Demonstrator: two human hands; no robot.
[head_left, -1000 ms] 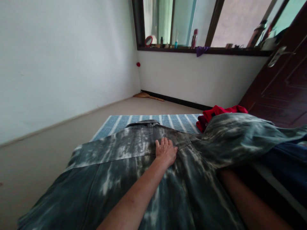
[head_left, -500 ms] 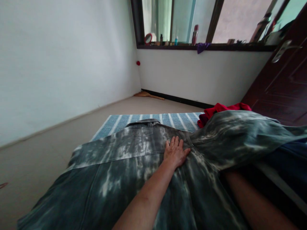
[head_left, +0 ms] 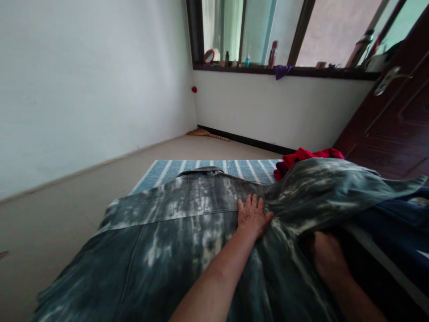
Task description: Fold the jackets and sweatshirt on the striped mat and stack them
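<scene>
A dark grey-green jacket with pale mottled patches (head_left: 174, 241) lies spread out, its collar toward the far edge and one sleeve stretched to the right. My left hand (head_left: 254, 217) rests flat on it near the right shoulder seam, fingers spread. Below that sleeve, beside the jacket's right side, is my right hand (head_left: 326, 252); its fingers are hidden by the cloth and shadow. Under the jacket is a blue and white striped cloth (head_left: 162, 173).
Red folded clothing (head_left: 301, 155) sits behind the sleeve. Dark blue clothing (head_left: 395, 214) lies at the right. Beyond are a windowsill (head_left: 241, 70) with bottles and a mirror, a dark red door (head_left: 385, 129), and a wooden object (head_left: 204, 133) on the floor.
My left hand has shifted slightly right along the jacket. My right hand has drawn back, so more of it shows. The sleeve's far end has moved a little left and its outline is sharper.
</scene>
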